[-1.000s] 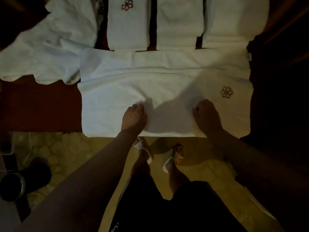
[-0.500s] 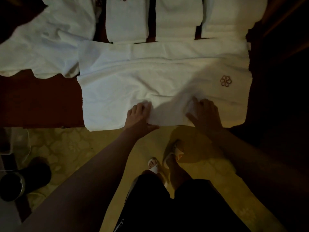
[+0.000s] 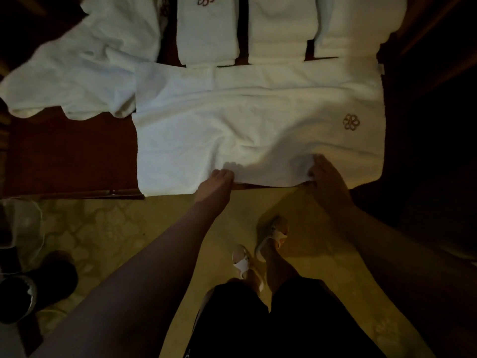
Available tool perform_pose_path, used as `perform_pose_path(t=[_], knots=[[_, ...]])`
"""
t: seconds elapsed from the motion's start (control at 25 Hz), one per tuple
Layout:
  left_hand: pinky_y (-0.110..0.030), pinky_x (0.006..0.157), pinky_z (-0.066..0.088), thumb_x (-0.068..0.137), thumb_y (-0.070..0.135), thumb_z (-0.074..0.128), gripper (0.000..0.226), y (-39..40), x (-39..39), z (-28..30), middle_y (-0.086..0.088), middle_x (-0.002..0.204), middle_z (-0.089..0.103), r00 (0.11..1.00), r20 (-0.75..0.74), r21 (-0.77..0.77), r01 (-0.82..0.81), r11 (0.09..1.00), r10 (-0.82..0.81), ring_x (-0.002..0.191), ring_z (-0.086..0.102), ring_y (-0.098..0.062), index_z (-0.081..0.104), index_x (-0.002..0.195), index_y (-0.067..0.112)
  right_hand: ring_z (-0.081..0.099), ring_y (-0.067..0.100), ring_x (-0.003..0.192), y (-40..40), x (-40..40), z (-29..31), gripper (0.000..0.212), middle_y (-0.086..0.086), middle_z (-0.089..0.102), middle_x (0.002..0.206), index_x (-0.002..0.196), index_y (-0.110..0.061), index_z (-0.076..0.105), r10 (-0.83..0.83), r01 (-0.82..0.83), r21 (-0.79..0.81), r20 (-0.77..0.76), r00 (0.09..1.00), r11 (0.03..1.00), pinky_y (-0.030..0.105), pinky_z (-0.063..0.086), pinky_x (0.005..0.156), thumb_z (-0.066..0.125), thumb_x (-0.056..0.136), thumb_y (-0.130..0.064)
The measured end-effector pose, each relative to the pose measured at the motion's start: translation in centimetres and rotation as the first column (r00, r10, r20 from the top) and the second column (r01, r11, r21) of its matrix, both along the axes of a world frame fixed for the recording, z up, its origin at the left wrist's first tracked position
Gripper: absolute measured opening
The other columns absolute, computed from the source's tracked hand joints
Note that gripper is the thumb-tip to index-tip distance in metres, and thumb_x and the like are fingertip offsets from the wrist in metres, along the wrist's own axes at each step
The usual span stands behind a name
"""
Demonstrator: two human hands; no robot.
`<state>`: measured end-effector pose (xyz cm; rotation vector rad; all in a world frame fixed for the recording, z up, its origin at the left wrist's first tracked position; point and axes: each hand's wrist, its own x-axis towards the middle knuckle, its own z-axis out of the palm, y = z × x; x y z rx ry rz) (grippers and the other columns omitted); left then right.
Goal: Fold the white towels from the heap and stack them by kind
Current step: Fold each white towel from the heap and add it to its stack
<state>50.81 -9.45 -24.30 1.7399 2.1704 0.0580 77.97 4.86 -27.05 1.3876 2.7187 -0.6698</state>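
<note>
Fingers of the left hand (image 3: 215, 183) are tucked under the near hem of the spread towel (image 3: 258, 130), with the thumb on top, so this hand pinches the hem; the right hand (image 3: 326, 177) curls round a small bunch of the same hem, thumb on top and fingers (image 3: 313, 174) wrapped into the cloth. Both hands sit close together near the middle of that edge, where the towel overhangs the front of the dark red counter (image 3: 69, 156). The towel lies flat and wide across the counter, already doubled along its far side, with a brown flower emblem (image 3: 351, 122) toward its right end. Behind it stand three folded stacks (image 3: 207, 32), and the loose heap (image 3: 77, 65) of unfolded towels lies at the far left, touching the spread towel's corner. The step in hand looks like the lengthwise fold of this towel: the near edge is gripped and seems ready to be carried away from the person. The next move probably calls for lifting the hem evenly and laying it over the far edge, keeping the corners square, since the ends are unsupported with the hands so near the centre and may sag or trail.
</note>
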Motion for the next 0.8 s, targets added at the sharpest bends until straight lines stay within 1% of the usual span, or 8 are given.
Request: perform_pose_path(t=[0.08,0.16,0.2,0.28,0.36,0.52,0.68,0.8], knots=[[-0.034,0.061,0.038,0.093,0.002,0.046,0.021,-0.8,0.5,0.5,-0.012,0.106,0.06,1.0,0.016,-0.006,-0.022,1.0,0.022,0.098,0.055,-0.03,0.052,0.113,0.007,0.057,0.046,0.11,-0.7,0.9,1.1,0.028,0.029,0.063,0.113,0.088,0.003,0.065,-0.009,0.006,0.089,0.028,1.0,0.996,0.056,0.05,0.083,0.045,0.077,-0.014],[-0.036,0.071,0.044,0.096,0.002,0.045,0.03,-1.5,1.1,1.0,-0.016,0.117,0.06,0.996,0.092,0.005,-0.022,1.0,0.021,0.103,0.057,-0.033,0.048,0.126,0.005,0.055,0.042,0.104,-2.0,1.7,2.4,0.03,0.021,0.064,0.103,0.09,-0.002,0.065,-0.059,0.047,0.121,0.098,0.993,0.991,0.049,0.048,0.078,0.043,0.077,-0.018],[-0.037,0.074,0.045,0.096,0.002,0.045,0.033,-1.8,1.3,1.3,-0.017,0.12,0.06,0.992,0.121,0.007,-0.026,1.0,0.025,0.104,0.058,-0.034,0.046,0.128,0.004,0.051,0.041,0.105,-2.6,1.8,3.0,0.024,0.02,0.062,0.103,0.092,-0.003,0.064,-0.116,0.101,0.116,0.132,0.984,0.988,0.048,0.048,0.075,0.048,0.079,-0.015],[-0.036,0.071,0.044,0.096,0.003,0.044,0.03,-1.9,1.5,1.8,-0.016,0.113,0.062,0.991,0.13,-0.005,-0.041,0.999,0.041,0.097,0.06,-0.035,0.046,0.125,0.006,0.043,0.039,0.114,-3.8,2.1,3.3,0.02,0.019,0.054,0.112,0.102,-0.004,0.061,-0.255,0.246,0.071,0.206,0.945,0.967,0.048,0.047,0.072,0.054,0.083,-0.005],[-0.036,0.062,0.04,0.097,0.006,0.044,0.02,-2.1,1.9,2.6,-0.016,0.097,0.064,0.995,0.092,0.002,-0.028,1.0,0.027,0.084,0.061,-0.035,0.049,0.116,0.006,0.039,0.038,0.117,-4.8,2.2,3.7,0.024,0.021,0.048,0.119,0.11,-0.004,0.058,-0.371,0.371,0.042,0.202,0.906,0.928,0.049,0.045,0.076,0.05,0.087,0.0],[-0.034,0.053,0.032,0.1,0.015,0.044,0.017,-2.5,2.8,4.4,-0.019,0.078,0.059,0.998,0.053,0.086,-0.044,0.995,0.039,0.069,0.056,-0.035,0.053,0.104,0.001,0.043,0.039,0.115,-5.5,2.6,4.3,0.028,0.025,0.05,0.121,0.115,0.001,0.055,-0.504,0.504,-0.024,0.023,0.864,0.863,0.045,0.041,0.09,0.043,0.091,0.001],[-0.034,0.058,0.033,0.102,0.019,0.038,0.018,-2.0,2.4,5.7,-0.015,0.086,0.059,0.994,0.009,0.018,-0.111,0.994,0.111,0.078,0.055,-0.03,0.049,0.109,0.006,0.04,0.041,0.12,-5.0,3.3,5.9,0.026,0.028,0.049,0.122,0.114,0.005,0.057,-0.535,0.537,0.016,-0.051,0.843,0.844,0.048,0.037,0.098,0.048,0.089,0.001],[-0.033,0.059,0.033,0.1,0.019,0.04,0.016,-1.5,1.8,6.6,-0.015,0.089,0.059,0.993,0.015,0.023,-0.12,0.993,0.119,0.08,0.053,-0.028,0.048,0.108,0.007,0.035,0.039,0.123,-4.5,3.5,7.3,0.027,0.024,0.043,0.127,0.113,0.001,0.058,-0.531,0.531,0.032,0.004,0.847,0.847,0.048,0.036,0.098,0.048,0.089,0.0]])
